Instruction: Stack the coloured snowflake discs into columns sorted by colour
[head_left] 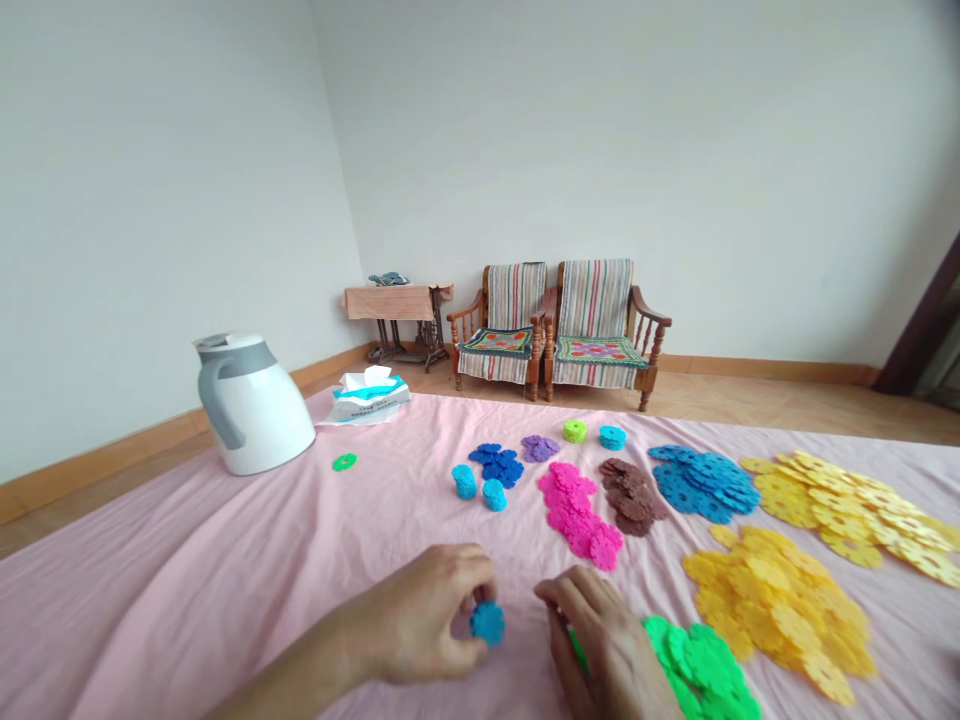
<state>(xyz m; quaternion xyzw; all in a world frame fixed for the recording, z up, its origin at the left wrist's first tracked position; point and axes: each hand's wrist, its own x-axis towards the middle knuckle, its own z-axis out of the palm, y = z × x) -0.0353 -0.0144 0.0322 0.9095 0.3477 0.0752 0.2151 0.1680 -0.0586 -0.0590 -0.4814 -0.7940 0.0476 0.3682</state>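
My left hand (427, 615) pinches a small stack of blue snowflake discs (487, 623) between thumb and fingers, close above the pink cloth. To its right, my right hand (600, 635) is curled with the fingertips pointing down and drawn together. A bit of green shows between its thumb and fingers; whether it is held or lies beneath is hidden. The right hand partly covers a heap of green snowflake discs (709, 670). Two short light-blue stacks (465, 482) stand beyond the left hand, and pink discs (577, 515) lie spread beyond the right.
Yellow discs (780, 605) and blue discs (705, 483) are heaped at right, beside brown discs (630, 497). Purple discs (540, 448) and a lime stack (575, 431) lie farther back. A white jug (262, 410), tissue pack (371, 400) and single green disc (345, 462) sit left.
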